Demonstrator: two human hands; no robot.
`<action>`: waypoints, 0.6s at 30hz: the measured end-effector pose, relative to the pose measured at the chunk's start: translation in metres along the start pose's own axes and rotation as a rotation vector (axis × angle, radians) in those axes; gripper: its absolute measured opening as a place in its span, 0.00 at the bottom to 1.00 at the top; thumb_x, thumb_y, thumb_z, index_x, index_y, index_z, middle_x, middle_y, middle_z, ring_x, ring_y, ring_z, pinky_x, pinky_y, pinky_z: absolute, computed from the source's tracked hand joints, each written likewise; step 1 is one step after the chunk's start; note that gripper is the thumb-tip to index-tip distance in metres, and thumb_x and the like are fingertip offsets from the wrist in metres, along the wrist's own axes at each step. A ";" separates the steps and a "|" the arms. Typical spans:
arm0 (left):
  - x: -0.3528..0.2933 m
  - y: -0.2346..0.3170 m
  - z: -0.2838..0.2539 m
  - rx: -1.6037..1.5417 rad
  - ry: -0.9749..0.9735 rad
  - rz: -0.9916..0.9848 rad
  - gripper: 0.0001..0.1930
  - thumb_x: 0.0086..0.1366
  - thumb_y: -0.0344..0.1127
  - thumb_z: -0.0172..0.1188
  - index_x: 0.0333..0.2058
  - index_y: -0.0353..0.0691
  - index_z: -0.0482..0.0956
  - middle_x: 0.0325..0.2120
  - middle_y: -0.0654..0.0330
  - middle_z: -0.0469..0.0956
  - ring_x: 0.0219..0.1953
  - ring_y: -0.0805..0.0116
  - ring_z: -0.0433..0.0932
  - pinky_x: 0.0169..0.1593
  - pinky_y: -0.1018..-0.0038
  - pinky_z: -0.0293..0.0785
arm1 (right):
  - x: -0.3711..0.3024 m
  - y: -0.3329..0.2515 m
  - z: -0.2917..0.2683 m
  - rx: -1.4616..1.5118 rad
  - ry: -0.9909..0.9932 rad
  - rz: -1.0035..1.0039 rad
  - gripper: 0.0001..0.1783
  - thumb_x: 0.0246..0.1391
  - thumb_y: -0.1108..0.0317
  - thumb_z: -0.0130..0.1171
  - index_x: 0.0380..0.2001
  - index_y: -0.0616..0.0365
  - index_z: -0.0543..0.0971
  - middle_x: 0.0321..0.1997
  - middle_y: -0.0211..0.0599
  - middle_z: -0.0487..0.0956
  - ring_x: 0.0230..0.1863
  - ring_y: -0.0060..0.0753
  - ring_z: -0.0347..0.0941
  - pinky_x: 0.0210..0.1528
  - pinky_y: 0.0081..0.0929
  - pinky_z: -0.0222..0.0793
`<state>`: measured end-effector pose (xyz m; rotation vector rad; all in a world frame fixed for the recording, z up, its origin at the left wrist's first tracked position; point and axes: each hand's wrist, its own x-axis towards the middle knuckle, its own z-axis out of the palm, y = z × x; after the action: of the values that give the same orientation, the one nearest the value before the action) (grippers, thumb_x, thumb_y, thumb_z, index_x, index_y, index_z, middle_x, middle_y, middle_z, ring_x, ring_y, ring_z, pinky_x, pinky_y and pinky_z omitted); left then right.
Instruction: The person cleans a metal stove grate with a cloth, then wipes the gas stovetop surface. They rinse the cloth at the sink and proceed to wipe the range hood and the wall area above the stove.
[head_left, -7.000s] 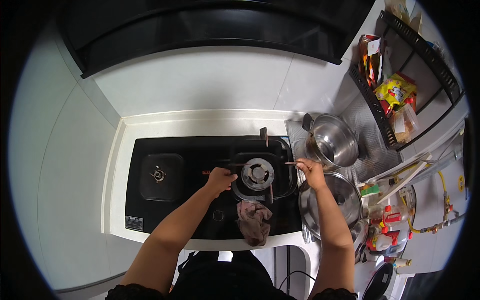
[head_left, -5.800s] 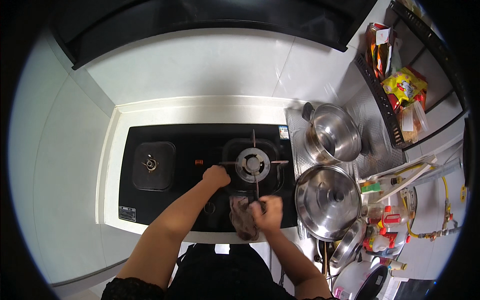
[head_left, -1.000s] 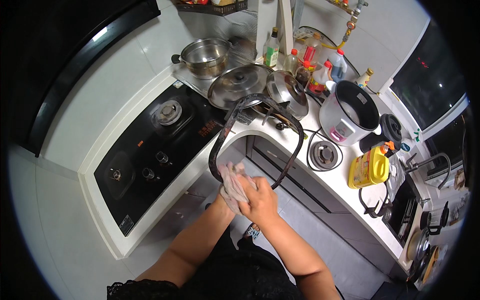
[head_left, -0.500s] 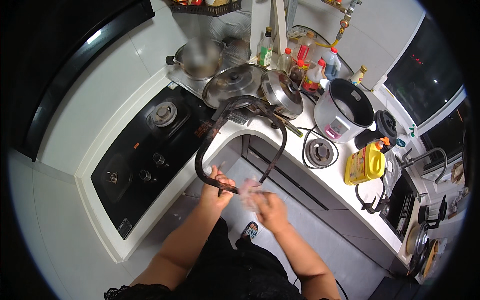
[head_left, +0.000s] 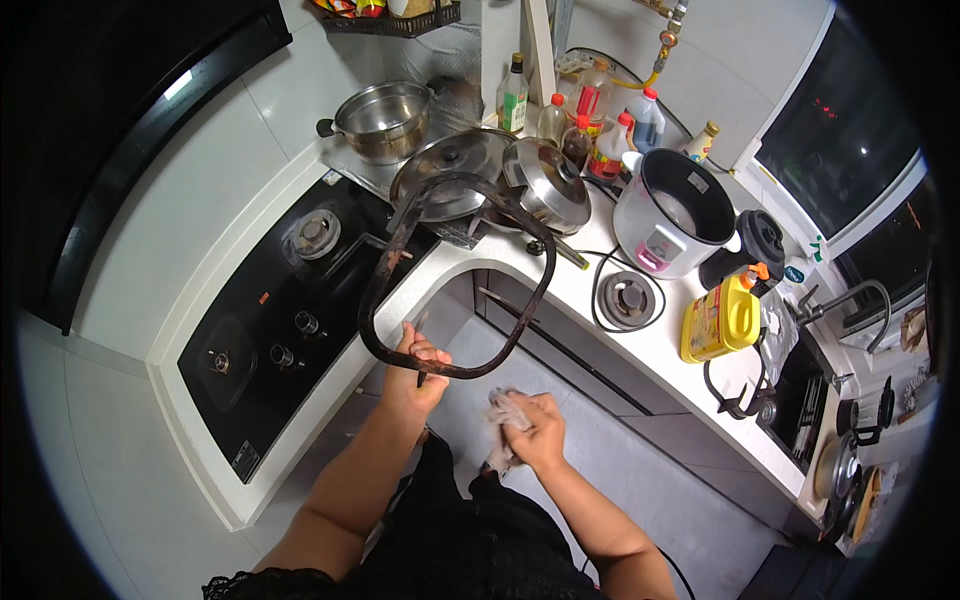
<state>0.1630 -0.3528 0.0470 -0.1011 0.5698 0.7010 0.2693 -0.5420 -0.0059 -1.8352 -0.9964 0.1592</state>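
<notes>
My left hand is closed round the near side of a blackened, rusty pan support, a rounded square ring with short prongs. It is held up in the air in front of the counter's curved corner. My right hand grips a crumpled whitish rag below and to the right of the ring, apart from it. Left of the ring is the black gas hob, with a bare burner at its far end and two knobs near its middle.
Behind the ring are a steel pot, a large lid and several sauce bottles. The right counter holds a rice cooker, a burner part, a yellow jug and another pan support near the sink.
My right hand and the rag have come off the pan support's near edge and moved slightly down. The view has shifted a little, and my left hand still holds the support.
</notes>
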 end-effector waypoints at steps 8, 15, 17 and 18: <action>-0.011 -0.007 -0.003 -0.067 0.019 -0.049 0.14 0.63 0.47 0.60 0.26 0.46 0.68 0.13 0.75 0.63 0.15 0.83 0.64 0.34 0.78 0.65 | 0.091 -0.027 -0.026 0.036 0.371 -0.112 0.26 0.37 0.76 0.61 0.47 0.56 0.79 0.32 0.37 0.71 0.33 0.34 0.67 0.38 0.25 0.66; 0.001 0.006 -0.005 0.013 0.000 0.021 0.15 0.62 0.47 0.61 0.27 0.47 0.66 0.13 0.74 0.60 0.14 0.80 0.61 0.35 0.74 0.64 | -0.003 -0.013 -0.006 0.093 -0.061 0.030 0.19 0.32 0.72 0.62 0.35 0.54 0.85 0.31 0.41 0.76 0.32 0.37 0.73 0.35 0.28 0.70; -0.008 -0.001 0.010 0.073 0.071 0.081 0.16 0.65 0.46 0.59 0.23 0.50 0.65 0.10 0.75 0.61 0.14 0.82 0.62 0.32 0.78 0.62 | 0.024 -0.040 -0.022 0.143 0.048 0.023 0.21 0.31 0.73 0.61 0.36 0.59 0.83 0.32 0.40 0.76 0.34 0.35 0.72 0.37 0.27 0.69; -0.009 -0.002 0.013 0.103 0.139 0.114 0.16 0.64 0.47 0.59 0.22 0.50 0.65 0.11 0.74 0.61 0.15 0.80 0.61 0.32 0.77 0.63 | 0.042 -0.054 -0.024 0.151 0.103 -0.080 0.22 0.31 0.74 0.61 0.38 0.59 0.82 0.31 0.40 0.75 0.33 0.36 0.72 0.37 0.27 0.69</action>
<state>0.1645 -0.3556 0.0623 -0.0212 0.7485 0.7782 0.2787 -0.5215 0.0630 -1.6474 -0.9574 0.0879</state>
